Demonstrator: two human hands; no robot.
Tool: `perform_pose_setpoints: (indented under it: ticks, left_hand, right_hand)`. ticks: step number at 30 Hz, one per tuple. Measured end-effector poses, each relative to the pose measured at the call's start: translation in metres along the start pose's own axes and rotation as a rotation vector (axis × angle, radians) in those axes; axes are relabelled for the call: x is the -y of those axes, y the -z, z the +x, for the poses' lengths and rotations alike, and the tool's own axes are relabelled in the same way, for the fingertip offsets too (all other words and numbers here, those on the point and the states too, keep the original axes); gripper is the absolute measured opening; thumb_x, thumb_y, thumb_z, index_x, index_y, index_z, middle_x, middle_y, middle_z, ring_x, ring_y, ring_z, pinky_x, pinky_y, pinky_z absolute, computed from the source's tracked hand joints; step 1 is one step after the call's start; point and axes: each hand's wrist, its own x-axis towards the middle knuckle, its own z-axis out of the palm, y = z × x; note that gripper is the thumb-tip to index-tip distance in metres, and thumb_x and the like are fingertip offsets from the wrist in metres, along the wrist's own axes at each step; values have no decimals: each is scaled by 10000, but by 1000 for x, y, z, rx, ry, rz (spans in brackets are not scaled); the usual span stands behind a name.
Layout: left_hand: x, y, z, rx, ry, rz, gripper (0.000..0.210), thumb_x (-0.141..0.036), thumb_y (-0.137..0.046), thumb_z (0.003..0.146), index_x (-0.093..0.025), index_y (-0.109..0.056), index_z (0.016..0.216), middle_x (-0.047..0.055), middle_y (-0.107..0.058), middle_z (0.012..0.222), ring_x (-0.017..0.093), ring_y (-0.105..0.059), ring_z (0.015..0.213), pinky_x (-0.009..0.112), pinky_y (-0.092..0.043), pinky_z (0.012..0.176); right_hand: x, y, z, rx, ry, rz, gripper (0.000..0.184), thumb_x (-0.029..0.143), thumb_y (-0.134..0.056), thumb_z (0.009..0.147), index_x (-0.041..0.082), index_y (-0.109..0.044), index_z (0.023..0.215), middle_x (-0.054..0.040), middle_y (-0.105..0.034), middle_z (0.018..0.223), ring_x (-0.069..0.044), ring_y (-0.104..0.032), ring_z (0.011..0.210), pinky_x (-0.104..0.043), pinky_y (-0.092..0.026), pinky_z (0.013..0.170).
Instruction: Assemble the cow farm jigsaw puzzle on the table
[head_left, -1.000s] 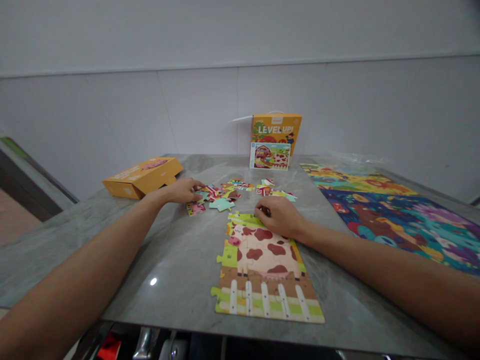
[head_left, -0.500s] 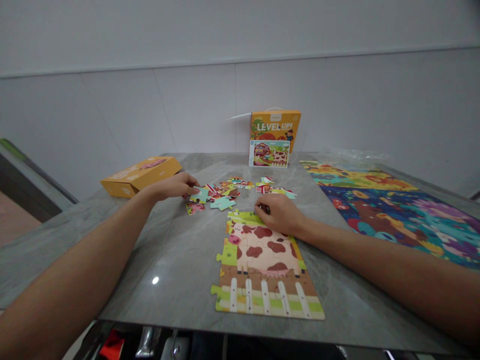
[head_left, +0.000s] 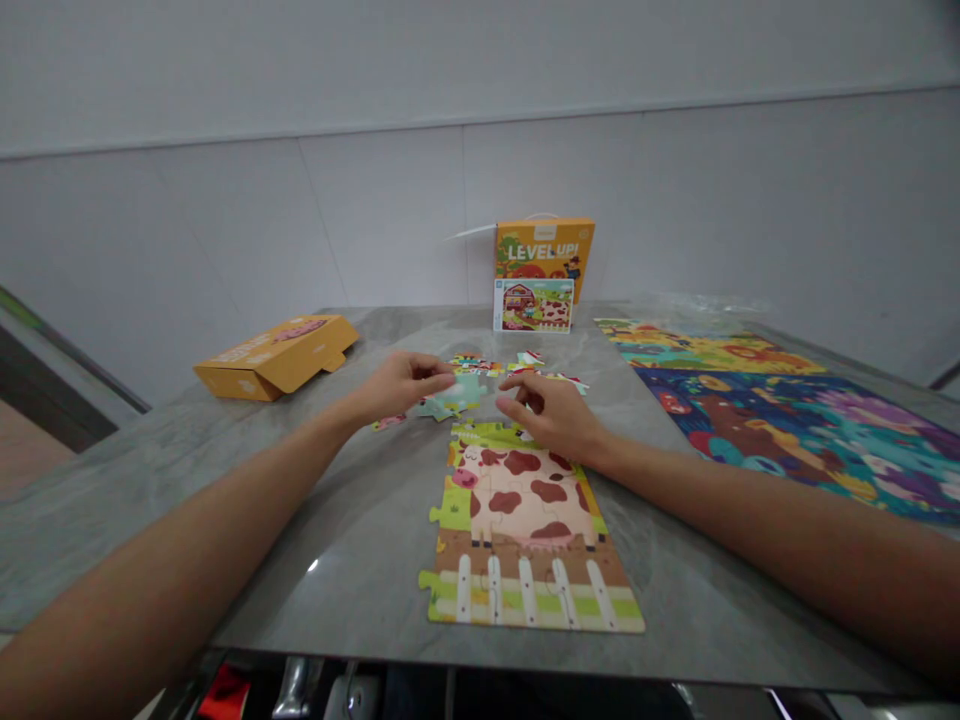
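My left hand (head_left: 409, 385) pinches a pale blue and green puzzle piece (head_left: 466, 392), blurred by motion, above the loose pieces. Across from it, my right hand (head_left: 546, 408) hovers at the top edge of the joined puzzle section (head_left: 525, 530), thumb and forefinger apart with nothing seen between them. That section shows a spotted cow over a white fence, with tabs sticking out on its left side. Loose puzzle pieces (head_left: 480, 366) lie scattered behind both hands, partly hidden by them.
A small picture card (head_left: 533, 306) leans on an upright orange box (head_left: 581, 240) at the back. Another orange box (head_left: 277, 355) lies at the left. Two colourful finished puzzles (head_left: 795, 430) spread over the right side, with clear plastic (head_left: 705, 308) behind them.
My left hand has moved right, carrying the puzzle piece away from the left of the pile. My right hand has shifted slightly, its thumb and forefinger now spread.
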Motion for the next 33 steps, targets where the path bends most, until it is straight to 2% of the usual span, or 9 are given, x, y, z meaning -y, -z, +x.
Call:
perform_pose_setpoints:
  ticks: [2,4,6,9,12,17,21,27,33]
  left_hand:
    - [-10,-21,0,-11,-70,19,321,-444,-537,895,-177,-712,869,13,-664,758,147,-563,692,253,-417,614]
    - [-14,-35,0,-10,-160,29,300,-421,-548,902,-179,-711,835,18,-682,782,160,-588,738,265,-445,669]
    - [-13,-42,0,-19,-209,47,275,-402,-557,907,-179,-718,919,33,-699,858,175,-608,797,283,-470,740]
    - [-3,-38,-1,-33,-245,155,406,-370,-623,875,-170,-641,1228,79,-700,1039,217,-618,950,347,-466,889]
    - [6,-29,-1,62,-318,310,554,-364,-683,845,-189,-559,1355,100,-679,1175,268,-563,1138,431,-360,1056]
    - [10,-20,-1,164,-379,374,453,-380,-644,884,-221,-605,1306,103,-629,1323,278,-506,1256,442,-311,1098]
    - [15,-17,2,206,-436,410,300,-248,-552,927,-215,-675,1199,85,-659,1279,241,-530,1250,429,-278,1119]
    - [28,-12,8,88,-339,555,245,-212,-548,904,-243,-755,1031,55,-710,1174,258,-543,1181,441,-349,1073]
    - [-1,-35,1,-56,-255,302,360,-292,-508,938,-230,-675,1251,69,-716,1129,233,-602,1089,364,-450,986]
  right_hand:
    - [-4,-1,2,46,-33,166,361,401,-649,846,145,-672,1100,2,-665,717,-113,-522,578,-246,-400,587]
    - [-9,-1,4,123,-53,237,310,399,-666,818,143,-707,987,9,-648,689,-108,-509,574,-236,-391,559]
    - [-15,-2,7,136,-85,215,224,358,-666,802,141,-722,819,14,-623,638,-104,-499,567,-229,-381,544]
    - [-23,-2,10,45,-174,168,163,262,-670,777,143,-746,860,14,-638,637,-111,-536,582,-222,-395,546]
    - [-29,-4,11,1,-245,162,227,200,-680,760,147,-753,968,7,-670,656,-120,-590,601,-216,-431,551]
    - [-35,-8,12,4,-273,199,189,184,-707,751,149,-752,931,-9,-712,688,-143,-655,648,-221,-486,578]
    - [-35,-9,12,2,-318,255,173,193,-719,751,147,-742,916,-21,-731,709,-165,-687,678,-237,-509,606]
    - [-24,-5,10,-20,-236,242,139,236,-705,782,166,-730,899,-22,-745,771,-165,-687,699,-252,-511,632]
    - [-13,-3,8,18,-156,265,123,268,-719,774,169,-656,812,7,-711,691,-146,-663,660,-242,-500,641]
